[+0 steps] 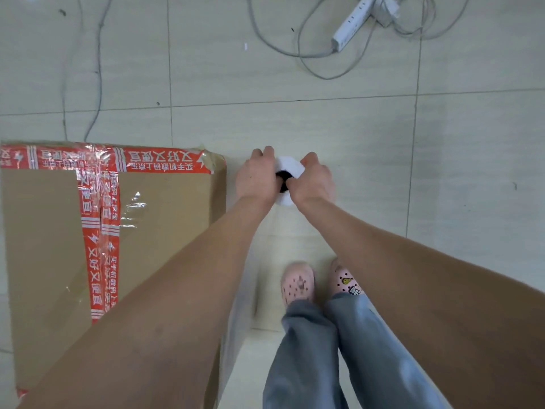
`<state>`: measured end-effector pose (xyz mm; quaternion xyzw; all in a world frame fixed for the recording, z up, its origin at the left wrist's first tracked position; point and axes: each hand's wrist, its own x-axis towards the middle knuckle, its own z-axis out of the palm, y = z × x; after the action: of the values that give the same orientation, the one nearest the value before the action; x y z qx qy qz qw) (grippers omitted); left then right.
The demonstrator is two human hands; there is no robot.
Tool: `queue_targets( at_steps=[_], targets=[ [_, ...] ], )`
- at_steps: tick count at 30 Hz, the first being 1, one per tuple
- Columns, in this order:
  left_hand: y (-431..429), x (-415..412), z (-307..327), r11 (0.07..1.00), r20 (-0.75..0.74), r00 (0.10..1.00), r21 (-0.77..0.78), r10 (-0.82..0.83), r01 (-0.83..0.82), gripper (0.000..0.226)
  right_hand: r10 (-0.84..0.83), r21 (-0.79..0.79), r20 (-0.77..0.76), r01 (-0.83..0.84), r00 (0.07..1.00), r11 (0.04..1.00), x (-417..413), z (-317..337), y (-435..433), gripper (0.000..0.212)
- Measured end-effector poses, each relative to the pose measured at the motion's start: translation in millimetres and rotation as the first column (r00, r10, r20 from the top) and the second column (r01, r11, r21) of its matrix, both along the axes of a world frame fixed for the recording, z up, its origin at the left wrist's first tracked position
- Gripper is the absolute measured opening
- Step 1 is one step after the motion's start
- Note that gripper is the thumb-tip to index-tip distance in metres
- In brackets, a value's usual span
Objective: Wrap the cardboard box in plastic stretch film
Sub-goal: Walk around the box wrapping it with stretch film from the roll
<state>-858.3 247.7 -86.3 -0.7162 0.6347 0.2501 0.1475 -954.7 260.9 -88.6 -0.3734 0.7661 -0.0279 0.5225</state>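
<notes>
Pale tiled floor (324,119) all round on my feed, grey grout lines crossing it. The biggest thing was the cardboard box (44,231), filling the 9 o'clock side down to about 7, sitting flat on the tiles. It had red printed tape (94,261) along its far edge and down the middle of the top, with shiny wrinkled film already lying over that top face.

From the middle of the view a translucent sheet of stretch film (244,290) ran down toward 6 o'clock, close along the box's right edge. It was pretty blurry, so I couldn't tell where it met the box. Grey-blue trousers and pink clogs (296,284) stood at 6 o'clock, just right of the sheet.

Up at 1 o'clock lay a white power strip (352,22) with loose grey cables (309,54) looping round it, well apart from everything else.

Both arms reached out to dead centre. The left hand (255,178) and right hand (314,181) each had fingers curled round the white film roll (287,166), one on either side, clenched on it. The roll was just beside the box's far right corner, with its dark core showing between the hands.
</notes>
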Motion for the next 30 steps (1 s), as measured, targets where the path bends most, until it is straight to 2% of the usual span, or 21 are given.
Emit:
queue_targets(
  at_steps=[4,7,10,13,15,17,19,23,30],
  targets=[
    [-19,-4,1,0.974,0.020,0.974,0.001,-0.226,0.226,0.030,0.166,-0.038,-0.099,-0.171,0.981,0.985,-1,0,-13,0.036],
    [-35,-5,1,0.959,0.013,0.959,0.013,-0.284,0.284,0.029,0.329,-0.095,-0.172,-0.348,0.929,0.933,-5,2,-30,0.037],
    [-55,0,-1,0.974,-0.003,0.974,0.032,-0.226,0.226,0.024,0.421,-0.128,-0.226,-0.455,0.878,0.881,-4,0,-48,0.036],
    [-71,10,-1,0.985,-0.009,0.988,0.081,-0.154,0.155,0.022,0.296,-0.083,-0.183,-0.315,0.938,0.946,2,0,-61,0.040],
    [-78,18,1,0.991,-0.004,0.997,0.108,-0.080,0.080,0.022,0.187,0.023,-0.123,-0.185,0.975,0.982,7,2,-67,0.048],
    [-82,28,3,0.992,-0.005,1.000,0.130,-0.002,0.002,0.022,0.114,0.132,-0.057,-0.105,0.992,0.986,13,2,-73,0.053],
    [-88,36,6,0.988,0.015,1.000,0.149,0.028,-0.030,0.023,0.101,0.173,-0.016,-0.097,0.995,0.980,21,1,-81,0.049],
    [-97,51,8,0.987,0.063,0.998,0.160,0.008,-0.018,0.018,0.261,0.087,-0.067,-0.255,0.963,0.963,36,5,-98,0.036],
    [-105,86,8,0.980,0.094,0.984,0.115,0.150,-0.161,0.026,0.525,-0.075,-0.181,-0.544,0.832,0.836,70,11,-130,0.037]
  ],
)
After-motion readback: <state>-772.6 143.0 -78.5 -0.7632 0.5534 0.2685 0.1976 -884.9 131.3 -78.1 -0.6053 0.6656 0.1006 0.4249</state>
